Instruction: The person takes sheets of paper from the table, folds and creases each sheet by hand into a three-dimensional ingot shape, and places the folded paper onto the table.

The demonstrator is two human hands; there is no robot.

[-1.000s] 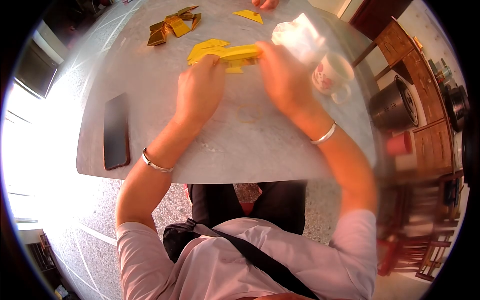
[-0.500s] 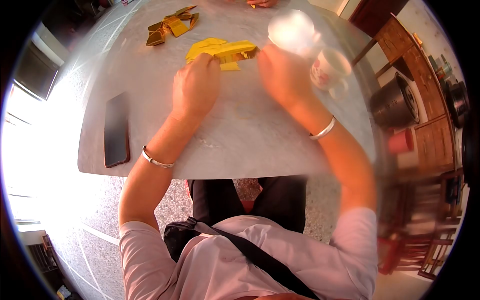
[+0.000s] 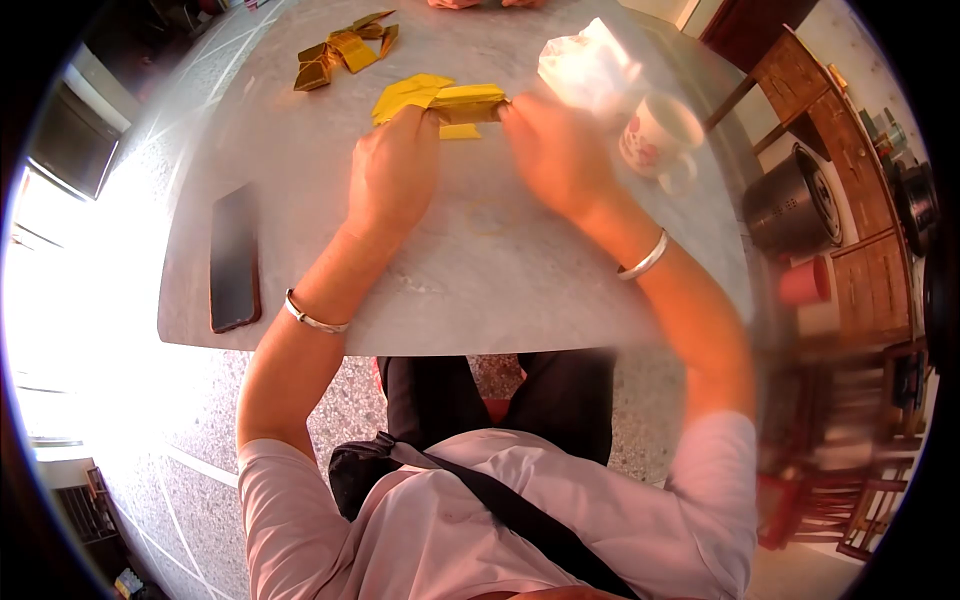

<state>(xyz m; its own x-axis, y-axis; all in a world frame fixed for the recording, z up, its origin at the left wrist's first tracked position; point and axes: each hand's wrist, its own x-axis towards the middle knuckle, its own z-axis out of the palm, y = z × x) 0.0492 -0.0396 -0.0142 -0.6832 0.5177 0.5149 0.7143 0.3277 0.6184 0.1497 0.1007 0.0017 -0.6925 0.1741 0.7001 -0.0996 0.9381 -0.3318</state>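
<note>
My left hand [image 3: 394, 165] and my right hand [image 3: 560, 155] pinch the two ends of a folded strip of gold paper [image 3: 468, 106], stretched between them just above the table. The fingertips are partly hidden behind the backs of my hands. More yellow-gold paper sheets [image 3: 408, 92] lie on the table beneath and beyond my left hand. Farther back to the left sits a small pile of folded gold paper pieces [image 3: 350, 50]. Close beyond my right hand are a crumpled white plastic bag [image 3: 588, 68] and a white mug [image 3: 655, 138] with a red pattern.
A dark phone [image 3: 234, 260] lies at the left of the grey marble table [image 3: 480, 300]. Another person's hands [image 3: 460, 3] show at the far edge. On the right stand a wooden cabinet [image 3: 868, 280], a dark metal pot [image 3: 790, 205] and a red bucket [image 3: 803, 282].
My right hand has shifted slightly left, closer to my left hand, with the paper still between them. At the far edge, the other person's hands have moved left.
</note>
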